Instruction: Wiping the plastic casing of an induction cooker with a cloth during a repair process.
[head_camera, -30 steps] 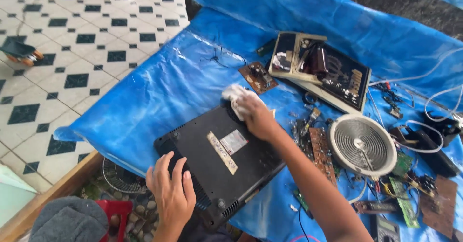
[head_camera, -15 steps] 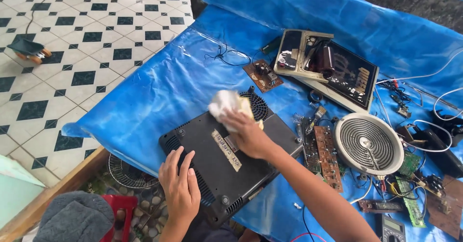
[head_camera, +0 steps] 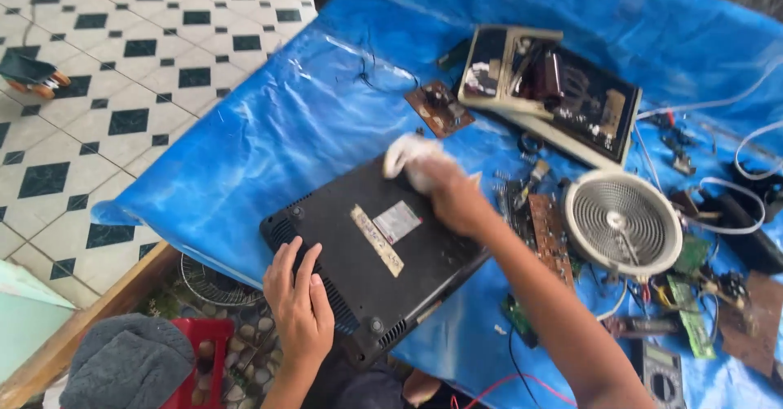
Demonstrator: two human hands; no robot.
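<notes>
Looking down, I see my left hand [head_camera: 298,305] lying flat on the near corner of a black casing [head_camera: 371,258], fingers pressed together and pointing away from me, thumb out to the side; the casing lies underside up on a blue sheet [head_camera: 269,132], tilted across the view, its near edge overhanging the sheet's edge, with two labels [head_camera: 385,231] stuck near its middle; my right hand [head_camera: 451,199] sits on the far corner of the casing, fingers closed around a white cloth [head_camera: 408,158] that bunches out beyond the knuckles (blurred, so I cannot tell exactly how each finger lies); just beside that hand, to its right, rest circuit boards [head_camera: 545,231] and a round coil [head_camera: 624,221] with a white rim; farther back on the sheet lie a small brown board [head_camera: 440,107] and an opened housing [head_camera: 550,87] with parts showing inside; a meter [head_camera: 662,372] sits at the bottom right among loose wires; off the sheet, the floor [head_camera: 122,66] has white tiles with black diamonds, and a grey cap [head_camera: 126,364] shows at the lower left.
</notes>
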